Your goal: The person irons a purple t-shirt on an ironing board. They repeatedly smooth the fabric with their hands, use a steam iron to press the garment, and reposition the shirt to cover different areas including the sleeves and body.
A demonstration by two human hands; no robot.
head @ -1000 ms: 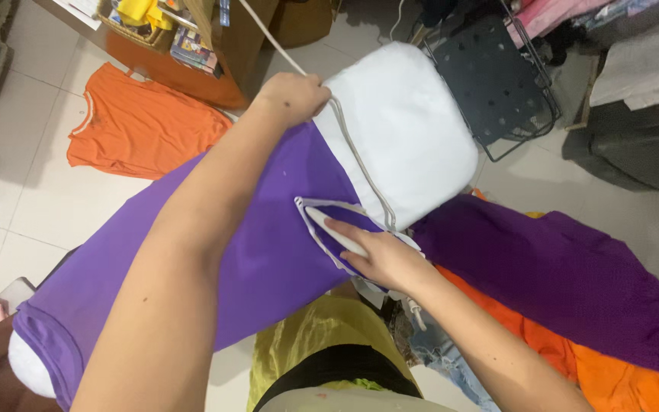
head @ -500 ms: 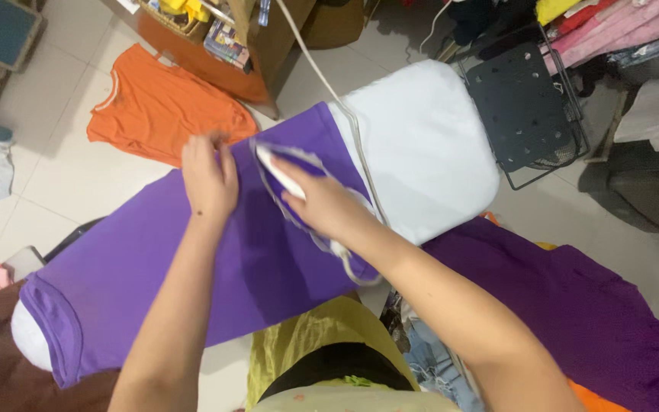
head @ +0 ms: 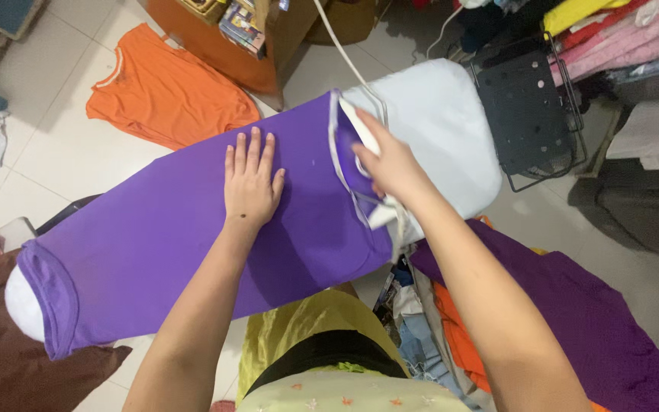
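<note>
Right now the left hand [head: 252, 183] lies flat and open, fingers spread, palm down on the purple shirt [head: 177, 244], pressing the cloth to the board. Just beside it, toward the board's wide end, the right hand [head: 390, 164] is closed around the handle of the iron [head: 352, 156], a white and purple one, whose soleplate sits on the shirt's hem edge. From the iron a pale cord [head: 337, 42] runs up and away past the right hand toward the far furniture. Under both hands the shirt is pulled over the ironing board [head: 444, 130], whose white padded cover shows bare beyond the right hand and peeks out again at the narrow tip, well off past the left forearm. Beyond the left hand's fingertips an orange shirt [head: 165, 95] lies spread on the tiled floor [head: 55, 160], next to an orange-brown cabinet [head: 226, 53]. Out past the right hand stands a dark perforated metal rack [head: 528, 114]. Below the right forearm, near the person's body, a heap of clothes [head: 451, 328] sits on the floor, with another purple garment [head: 581, 320] draped over it.
</note>
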